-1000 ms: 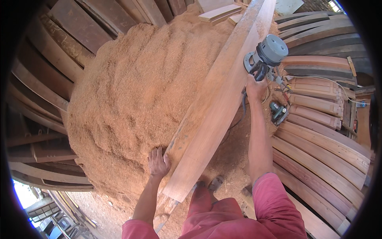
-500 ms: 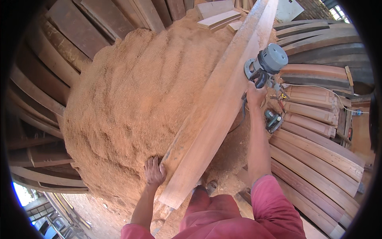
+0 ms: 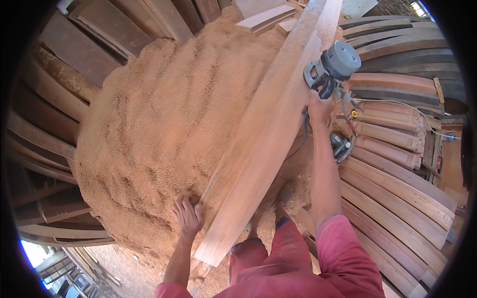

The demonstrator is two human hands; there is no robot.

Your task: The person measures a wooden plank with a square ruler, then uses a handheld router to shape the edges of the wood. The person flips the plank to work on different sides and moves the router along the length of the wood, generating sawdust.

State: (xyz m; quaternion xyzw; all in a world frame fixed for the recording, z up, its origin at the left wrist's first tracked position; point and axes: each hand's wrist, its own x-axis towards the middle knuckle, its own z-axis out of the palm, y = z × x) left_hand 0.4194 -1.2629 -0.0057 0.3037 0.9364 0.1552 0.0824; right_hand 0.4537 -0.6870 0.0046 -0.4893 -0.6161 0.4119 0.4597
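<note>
A long reddish-brown board (image 3: 258,164) runs slantwise from the near middle to the far right. Toward its far right edge stands a grey handheld router (image 3: 340,60), its round base against the wood. My right hand (image 3: 320,108) is closed around the router's black side handle (image 3: 326,87), arm stretched out. Close to the board's near left edge, my left hand (image 3: 188,215) rests on the heap of sawdust (image 3: 149,134), fingers spread and holding nothing. The router's bit is hidden from view.
A green power tool (image 3: 341,147) lies right of the board, near a yellow-ended tool (image 3: 354,114). A pale cord (image 3: 392,102) trails across stacked timber (image 3: 392,198) on the right. Dark planks (image 3: 49,94) lean around the left, and short offcuts (image 3: 266,20) lie at the far end.
My left hand has shifted slightly left and nearer, its fingers now more spread. The router stays at about the same spot on the board in my right hand. The view has tilted slightly.
</note>
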